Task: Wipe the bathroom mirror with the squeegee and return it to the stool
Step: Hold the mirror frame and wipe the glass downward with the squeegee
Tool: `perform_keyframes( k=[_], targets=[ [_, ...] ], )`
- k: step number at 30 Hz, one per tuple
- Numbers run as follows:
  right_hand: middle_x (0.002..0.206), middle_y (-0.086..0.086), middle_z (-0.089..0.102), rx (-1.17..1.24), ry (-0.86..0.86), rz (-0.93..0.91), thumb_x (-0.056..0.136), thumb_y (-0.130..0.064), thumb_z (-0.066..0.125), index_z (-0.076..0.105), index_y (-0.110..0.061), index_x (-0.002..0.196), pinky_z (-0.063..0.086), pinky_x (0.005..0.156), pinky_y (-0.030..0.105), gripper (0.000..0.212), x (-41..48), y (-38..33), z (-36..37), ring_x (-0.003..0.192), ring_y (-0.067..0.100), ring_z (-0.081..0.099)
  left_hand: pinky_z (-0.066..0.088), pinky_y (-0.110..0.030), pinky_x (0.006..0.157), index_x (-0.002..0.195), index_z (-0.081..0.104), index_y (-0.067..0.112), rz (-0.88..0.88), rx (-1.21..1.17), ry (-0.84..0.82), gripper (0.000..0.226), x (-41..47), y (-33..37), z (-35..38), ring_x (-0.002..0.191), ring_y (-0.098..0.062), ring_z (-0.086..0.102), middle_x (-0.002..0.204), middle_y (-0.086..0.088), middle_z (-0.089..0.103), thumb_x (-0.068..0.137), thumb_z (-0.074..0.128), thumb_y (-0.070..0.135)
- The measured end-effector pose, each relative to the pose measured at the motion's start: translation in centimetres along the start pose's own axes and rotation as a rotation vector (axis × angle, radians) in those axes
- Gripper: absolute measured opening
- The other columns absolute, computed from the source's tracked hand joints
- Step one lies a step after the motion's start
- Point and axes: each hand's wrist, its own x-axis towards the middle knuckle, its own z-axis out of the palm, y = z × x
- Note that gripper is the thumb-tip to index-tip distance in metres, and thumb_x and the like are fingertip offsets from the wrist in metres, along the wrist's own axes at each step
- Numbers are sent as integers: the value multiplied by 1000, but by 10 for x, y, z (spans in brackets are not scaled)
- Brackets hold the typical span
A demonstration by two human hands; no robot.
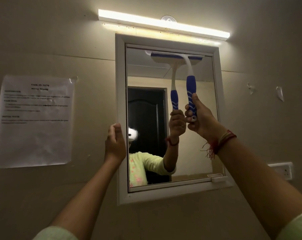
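Right hand (198, 118): I've got it wrapped round the blue grip, low on the handle, thumb laid up along it.
Left hand (114, 141): curled on the edge of the white frame (120, 84) at 9 o'clock of the mirror (146, 75), bracing it.
Squeegee (191, 87): blade flat on the glass at 12 o'clock, right of centre, just under the frame's top lip; handle hangs toward 6 o'clock.
Stage, my read: this looks like the top of a downward pull, most of the wipe yet to do.
Risk, grip: holding so far down the handle gives little control of the blade. If my wrist rolls, one end could lift and leave a streak.
Risk, pressure: arm at full reach overhead. Too light and the blade may skip; too hard and the frame could shift, if it is a hinged door. I cannot tell whether it is.
Risk, edges: a drift toward 3 o'clock would knock the blade into the frame.
Risk, bottom: the small white ledge (218, 178) at 5 o'clock of the mirror sits in the path of a right-hand stroke.
Risk, above: the light bar (164, 25) is near, at 12 o'clock. Any upward reset could clip it.
Stool: not in view, so I can't judge the return yet.
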Motion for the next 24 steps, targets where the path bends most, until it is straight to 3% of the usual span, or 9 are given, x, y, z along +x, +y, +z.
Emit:
perform_keyframes(
  k=[3,9,12,15,21,24],
  targets=[
    [40,-8,54,-36,28,1,95,-52,33,52,-15,73,38,35,12,46,-3,2,-5,31,4,49,33,-22,66,109,49,14,-10,8,7,43,0,1,0,72,6,45,84,8,51,95,21,43],
    [39,-8,52,-91,66,14,93,-54,35,51,-16,73,37,33,13,46,-12,11,-15,31,4,48,32,-7,58,106,49,13,-1,17,19,44,0,1,0,70,6,46,75,16,47,95,21,44],
    [39,-8,52,-82,60,28,93,-54,36,50,-15,72,37,33,13,46,-19,17,-21,30,4,48,31,-12,56,107,50,10,-2,24,32,43,0,2,1,68,6,43,74,20,44,96,21,41],
    [38,-7,52,-69,48,44,94,-54,34,50,-15,72,37,32,13,47,-26,25,-26,30,4,48,28,-19,65,107,49,11,-13,19,35,42,0,1,1,68,1,43,74,20,43,96,21,42],
    [37,-8,53,-35,21,78,95,-51,30,49,-14,71,38,33,12,49,-39,43,-33,30,4,50,30,-1,53,108,50,8,6,26,51,42,-1,4,1,65,11,44,76,18,45,97,22,38],
    [38,-7,53,-42,23,94,95,-53,31,49,-14,71,38,33,13,49,-46,52,-38,31,4,49,26,-8,61,115,48,6,-7,25,58,45,-1,3,2,82,-3,43,94,8,47,97,23,38]
  ],
)
